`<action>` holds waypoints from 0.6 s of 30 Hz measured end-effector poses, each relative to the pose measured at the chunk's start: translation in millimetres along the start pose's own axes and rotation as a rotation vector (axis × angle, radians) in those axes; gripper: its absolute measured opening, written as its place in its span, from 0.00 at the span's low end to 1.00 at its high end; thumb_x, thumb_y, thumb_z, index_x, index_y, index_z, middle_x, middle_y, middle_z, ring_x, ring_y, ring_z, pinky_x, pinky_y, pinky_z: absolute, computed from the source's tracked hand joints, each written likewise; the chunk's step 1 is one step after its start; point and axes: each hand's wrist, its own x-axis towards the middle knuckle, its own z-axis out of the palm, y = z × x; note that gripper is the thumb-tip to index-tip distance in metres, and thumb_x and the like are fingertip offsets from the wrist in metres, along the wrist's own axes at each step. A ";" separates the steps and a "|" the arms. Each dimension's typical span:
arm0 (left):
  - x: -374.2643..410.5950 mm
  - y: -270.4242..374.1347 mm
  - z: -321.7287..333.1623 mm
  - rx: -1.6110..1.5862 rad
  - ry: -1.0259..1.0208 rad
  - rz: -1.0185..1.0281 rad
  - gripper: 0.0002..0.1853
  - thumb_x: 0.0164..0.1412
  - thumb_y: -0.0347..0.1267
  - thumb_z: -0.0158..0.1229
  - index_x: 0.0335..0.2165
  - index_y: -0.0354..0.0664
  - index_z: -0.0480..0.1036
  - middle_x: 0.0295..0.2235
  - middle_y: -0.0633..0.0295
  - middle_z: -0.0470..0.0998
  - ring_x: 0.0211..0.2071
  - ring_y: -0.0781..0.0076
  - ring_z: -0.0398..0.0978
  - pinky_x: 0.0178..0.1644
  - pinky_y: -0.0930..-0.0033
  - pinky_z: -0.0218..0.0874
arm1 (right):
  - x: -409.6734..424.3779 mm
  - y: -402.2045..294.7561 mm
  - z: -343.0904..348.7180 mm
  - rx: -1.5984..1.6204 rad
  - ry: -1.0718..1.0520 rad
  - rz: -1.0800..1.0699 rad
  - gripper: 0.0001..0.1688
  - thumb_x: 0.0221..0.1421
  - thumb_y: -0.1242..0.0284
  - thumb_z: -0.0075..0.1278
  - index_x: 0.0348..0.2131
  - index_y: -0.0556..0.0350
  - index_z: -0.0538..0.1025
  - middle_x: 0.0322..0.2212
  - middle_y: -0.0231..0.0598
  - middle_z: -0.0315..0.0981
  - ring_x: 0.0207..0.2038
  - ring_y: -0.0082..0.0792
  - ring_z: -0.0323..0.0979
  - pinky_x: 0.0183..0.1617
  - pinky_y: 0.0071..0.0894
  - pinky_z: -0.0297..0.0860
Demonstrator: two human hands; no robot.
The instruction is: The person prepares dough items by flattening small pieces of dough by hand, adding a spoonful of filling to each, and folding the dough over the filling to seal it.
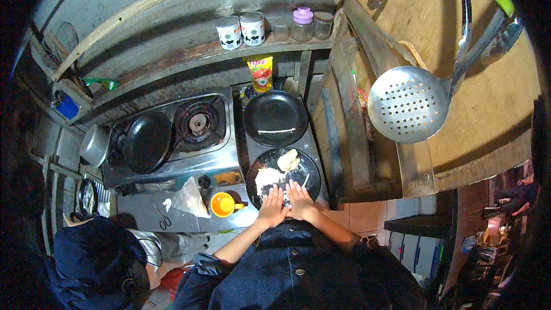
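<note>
My left hand and my right hand lie flat, side by side, over the near part of a round black plate. What lies under the palms and fingers is hidden. White flour is heaped on the plate just beyond my left fingertips. A lump of pale dough rests at the plate's far side. One thin pale strip is close to my right fingertips. Farther off, a second black plate carries a thin white dough strip.
To the left are an orange mug, a plastic bag, scissors and a gas stove with a black pan. A skimmer hangs at right. Another person is at lower left. Cans stand on the shelf.
</note>
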 end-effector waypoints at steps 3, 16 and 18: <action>21.9 -6.4 -2.7 0.062 0.079 -0.025 0.41 0.60 0.53 0.33 0.59 0.33 0.36 0.61 0.44 0.36 0.62 0.51 0.35 0.63 0.53 0.27 | 22.8 6.1 2.6 -0.094 0.173 0.006 0.55 0.45 0.52 0.45 0.60 0.60 0.38 0.62 0.48 0.26 0.64 0.43 0.30 0.65 0.43 0.32; 12.1 2.3 -2.8 0.034 0.235 -0.035 0.39 0.60 0.52 0.36 0.57 0.32 0.44 0.59 0.41 0.43 0.61 0.46 0.42 0.61 0.48 0.34 | 1.6 22.1 -19.9 -0.051 0.179 0.025 0.54 0.47 0.45 0.44 0.60 0.59 0.43 0.60 0.51 0.37 0.63 0.48 0.34 0.63 0.53 0.30; 9.8 5.2 -10.6 0.026 0.178 0.012 0.38 0.60 0.51 0.36 0.58 0.33 0.44 0.59 0.40 0.43 0.61 0.46 0.42 0.61 0.48 0.34 | -0.1 27.1 -22.4 -0.108 0.273 0.070 0.49 0.47 0.49 0.46 0.59 0.58 0.49 0.58 0.50 0.45 0.62 0.50 0.39 0.63 0.55 0.30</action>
